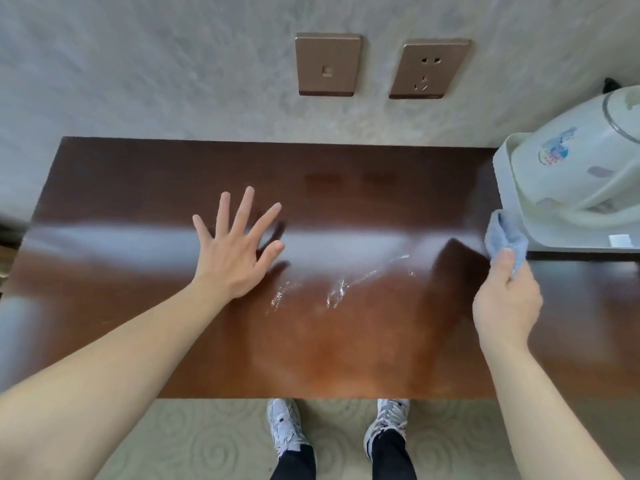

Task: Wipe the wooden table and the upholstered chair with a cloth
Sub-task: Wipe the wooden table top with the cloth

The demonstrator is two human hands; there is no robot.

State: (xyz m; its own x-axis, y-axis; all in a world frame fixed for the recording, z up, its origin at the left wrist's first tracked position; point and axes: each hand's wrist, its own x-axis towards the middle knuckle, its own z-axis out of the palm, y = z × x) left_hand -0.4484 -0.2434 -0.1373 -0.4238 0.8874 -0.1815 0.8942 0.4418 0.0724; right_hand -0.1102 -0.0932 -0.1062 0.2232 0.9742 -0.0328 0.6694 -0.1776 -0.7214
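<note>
Nearest the camera, two white laced sneakers [287, 427] stand on pale carpet [194, 441] with a swirl pattern, just under the front edge of the wooden table [346, 358]. The tabletop is a flat rectangular slab, reddish-brown and glossy, showing a broad band of glare across its middle and thin wet streaks [336, 289] near the centre (streaks glisten, outline irregular).

The left hand [235, 251] lies over the tabletop with fingers straight and fanned wide apart, holding nothing; actual contact with the surface cannot be told. The right hand [505, 299] is raised over the right part of the table, fingers and thumb curled around a bunched light-blue cloth [504, 239] of soft, nubbly texture; the cloth sits just beside a white plastic kettle [571, 161] with a rounded body and a printed decal, which stands on a pale tray [588, 245] at the table's right end.

Beyond the far edge, a mottled grey textured wall [156, 64] carries two square bronze-coloured plates: a switch [327, 64] and a socket [429, 69].
</note>
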